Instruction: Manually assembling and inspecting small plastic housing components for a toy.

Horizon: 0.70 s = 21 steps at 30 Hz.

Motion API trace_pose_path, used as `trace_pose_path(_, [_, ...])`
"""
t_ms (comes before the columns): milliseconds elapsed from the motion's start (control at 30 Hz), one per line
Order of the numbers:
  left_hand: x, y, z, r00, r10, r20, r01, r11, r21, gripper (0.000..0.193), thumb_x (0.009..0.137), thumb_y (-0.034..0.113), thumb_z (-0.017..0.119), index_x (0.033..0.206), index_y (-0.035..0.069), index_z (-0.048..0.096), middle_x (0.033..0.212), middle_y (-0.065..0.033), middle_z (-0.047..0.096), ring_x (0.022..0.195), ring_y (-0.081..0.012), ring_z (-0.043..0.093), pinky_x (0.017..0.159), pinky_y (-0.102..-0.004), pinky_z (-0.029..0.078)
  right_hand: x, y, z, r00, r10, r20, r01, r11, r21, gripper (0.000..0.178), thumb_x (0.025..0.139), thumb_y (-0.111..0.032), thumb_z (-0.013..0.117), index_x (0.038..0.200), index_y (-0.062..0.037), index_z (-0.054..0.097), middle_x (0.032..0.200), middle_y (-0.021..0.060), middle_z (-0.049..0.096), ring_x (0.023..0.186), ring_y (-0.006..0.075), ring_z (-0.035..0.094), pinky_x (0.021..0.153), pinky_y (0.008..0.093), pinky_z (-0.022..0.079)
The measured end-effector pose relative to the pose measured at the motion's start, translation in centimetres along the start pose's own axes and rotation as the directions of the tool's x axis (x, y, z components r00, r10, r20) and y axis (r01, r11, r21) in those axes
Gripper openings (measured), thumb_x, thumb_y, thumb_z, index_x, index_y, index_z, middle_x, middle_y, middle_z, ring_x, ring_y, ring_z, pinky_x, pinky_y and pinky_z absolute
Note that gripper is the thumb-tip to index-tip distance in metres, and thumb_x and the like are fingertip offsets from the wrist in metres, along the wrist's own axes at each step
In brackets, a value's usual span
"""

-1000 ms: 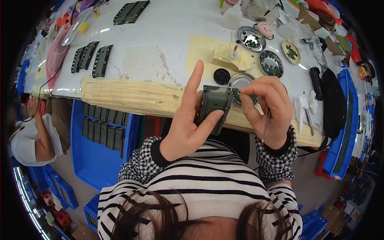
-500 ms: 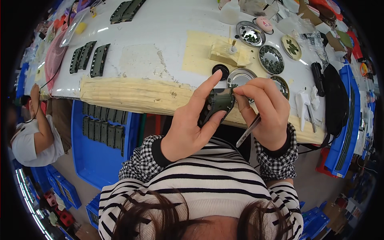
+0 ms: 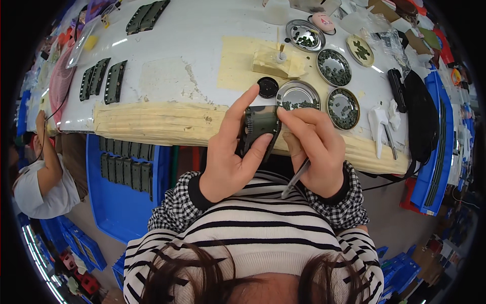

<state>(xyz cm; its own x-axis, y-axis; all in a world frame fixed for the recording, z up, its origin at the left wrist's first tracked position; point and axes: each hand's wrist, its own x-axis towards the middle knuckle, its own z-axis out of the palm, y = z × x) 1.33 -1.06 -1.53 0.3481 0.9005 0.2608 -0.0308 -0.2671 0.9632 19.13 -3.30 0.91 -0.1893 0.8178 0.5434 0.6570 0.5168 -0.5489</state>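
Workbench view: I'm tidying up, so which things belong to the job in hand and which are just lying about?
Likely in use:
green camouflage part, in the left hand
slim metal tool, in the right hand
metal dish holding small green pieces

Apparently lying about:
pink mesh item
floppy black item
round pink object

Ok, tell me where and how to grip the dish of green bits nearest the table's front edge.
I'd pinch this dish by its raised rim at the near right, coming from the front: the silver dish and the farther dish crowd its left and far sides. Keep it level, as the green bits look loose inside.
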Motion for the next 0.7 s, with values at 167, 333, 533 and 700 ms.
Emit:
trace_pose_path(167, [0.4, 0.8, -0.5, 0.978, -0.182, 0.106, 0.202, 0.950, -0.239, 0.066, 0.096, 0.000, 0.051, 0.152, 0.007, 0.017, 0.124, -0.0179, 0.056, 0.099, -0.0178, 0.064, 0.086, -0.0310, 0.054, 0.0, 3.4, -3.8, 0.942, 0.290, -0.168, -0.305, 0.950, -0.072, 0.015, 0.083, -0.003, 0.070, 0.097, -0.0017, 0.066, 0.087, 0.0125, 0.063, 0.068, 0.0247, 0.062, 0.060, 0.0319, 0.048])
trace_pose_path(333, [0.3, 1.4, -0.3, 0.965, -0.243, 0.098, 0.262, 0.901, -0.346, 0.065, 0.096, -0.002, 0.051, 0.151, 0.002, 0.016, 0.116, -0.0154, 0.059, 0.098, -0.0172, 0.063, 0.088, -0.0293, 0.050, -0.3, 6.6, -6.2, 0.949, 0.315, 0.030, -0.292, 0.908, -0.300, 0.008, 0.082, -0.005, 0.069, 0.090, -0.0033, 0.066, 0.084, 0.0086, 0.065, 0.067, 0.0267, 0.063, 0.059, 0.0327, 0.048])
trace_pose_path(533, [-0.1, 1.1, -0.6, 0.974, -0.200, 0.105, 0.225, 0.911, -0.345, 0.069, 0.097, 0.002, 0.049, 0.153, 0.014, 0.009, 0.130, -0.0222, 0.053, 0.097, -0.0207, 0.066, 0.085, -0.0346, 0.057, 0.3, 7.8, -6.8, 0.936, 0.294, 0.194, -0.220, 0.918, -0.330, 0.007, 0.081, -0.002, 0.066, 0.088, -0.0023, 0.064, 0.082, 0.0094, 0.063, 0.068, 0.0282, 0.063, 0.059, 0.0339, 0.047])
trace_pose_path(700, [-0.4, 0.9, -0.5, 0.972, -0.199, 0.122, 0.230, 0.902, -0.366, 0.039, 0.100, 0.008, 0.048, 0.137, 0.006, 0.035, 0.129, -0.0199, 0.052, 0.097, -0.0187, 0.065, 0.084, -0.0334, 0.058, 0.7, 8.1, -6.5, 0.951, 0.234, 0.202, -0.153, 0.924, -0.351, 0.011, 0.078, -0.001, 0.065, 0.088, -0.0034, 0.060, 0.081, 0.0099, 0.060, 0.067, 0.0306, 0.061, 0.059, 0.0372, 0.047])
